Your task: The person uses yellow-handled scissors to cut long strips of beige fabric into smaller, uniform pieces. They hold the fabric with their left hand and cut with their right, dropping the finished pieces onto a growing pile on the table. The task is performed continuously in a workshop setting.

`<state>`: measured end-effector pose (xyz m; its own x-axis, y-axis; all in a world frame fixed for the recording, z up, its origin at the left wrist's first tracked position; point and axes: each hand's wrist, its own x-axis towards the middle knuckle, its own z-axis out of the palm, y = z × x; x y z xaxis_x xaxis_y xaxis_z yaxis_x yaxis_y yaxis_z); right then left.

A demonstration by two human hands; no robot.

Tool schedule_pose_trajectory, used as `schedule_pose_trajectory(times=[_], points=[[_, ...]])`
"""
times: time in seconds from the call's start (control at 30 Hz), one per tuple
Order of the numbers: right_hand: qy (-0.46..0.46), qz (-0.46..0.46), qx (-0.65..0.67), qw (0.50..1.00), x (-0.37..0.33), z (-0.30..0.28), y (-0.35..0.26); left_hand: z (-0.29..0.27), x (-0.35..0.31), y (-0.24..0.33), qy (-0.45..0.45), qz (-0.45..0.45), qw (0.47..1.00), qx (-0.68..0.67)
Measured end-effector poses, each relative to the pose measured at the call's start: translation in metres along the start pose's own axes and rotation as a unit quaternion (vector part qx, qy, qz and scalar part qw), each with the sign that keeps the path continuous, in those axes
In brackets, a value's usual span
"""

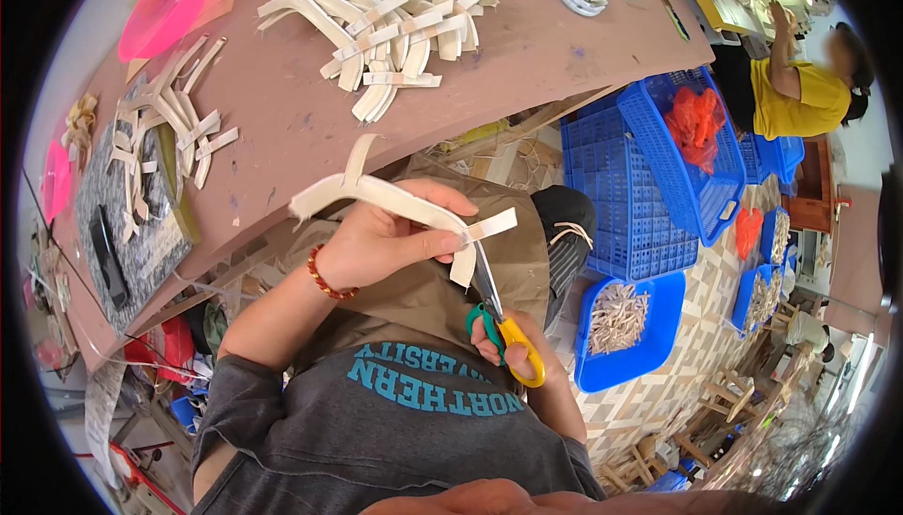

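My left hand (390,242) pinches a cream branched strap piece (409,203) between thumb and fingers, above my lap. One arm of the piece sticks up toward the table edge, and a pale tab (493,224) points right. In my right hand (529,338) is a pair of scissors (523,350) with yellow and green handles. Its blades point up and reach the strap's right end, near the tab and a short hanging end; whether they touch or cut it, I cannot tell. A large heap of similar strap pieces (376,21) lies on the brown table (273,129) ahead.
More strap pieces (174,106) lie at the left, beside a grey speckled board (89,190) bearing a black tool (108,256). A pink basin (162,12) sits behind. To the right are blue crates (621,205), a blue tub (649,355) of short pieces, and a person in yellow (800,101).
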<state>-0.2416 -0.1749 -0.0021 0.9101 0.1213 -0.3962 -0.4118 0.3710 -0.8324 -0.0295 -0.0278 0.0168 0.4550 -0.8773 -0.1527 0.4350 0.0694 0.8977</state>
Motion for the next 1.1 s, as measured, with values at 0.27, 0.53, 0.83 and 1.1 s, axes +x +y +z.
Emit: schedule_pose_trajectory(times=[0.27, 0.53, 0.83, 1.1], points=[[-0.004, 0.004, -0.102, 0.995, 0.001, -0.001, -0.005, -0.022, 0.008, 0.004, -0.095, 0.134, 0.965, 0.203], [-0.001, -0.041, -0.046, 0.998, -0.003, -0.006, -0.001, -0.02, 0.019, -0.008, -0.087, 0.216, 0.95, 0.209], [0.146, -0.037, -0.249, 0.957, -0.034, -0.012, 0.004, -0.041, 0.043, -0.056, -0.182, 0.125, 0.948, 0.229], [0.218, -0.073, -0.167, 0.959, -0.041, -0.003, 0.029, -0.02, 0.07, -0.06, -0.126, 0.045, 0.96, 0.247]])
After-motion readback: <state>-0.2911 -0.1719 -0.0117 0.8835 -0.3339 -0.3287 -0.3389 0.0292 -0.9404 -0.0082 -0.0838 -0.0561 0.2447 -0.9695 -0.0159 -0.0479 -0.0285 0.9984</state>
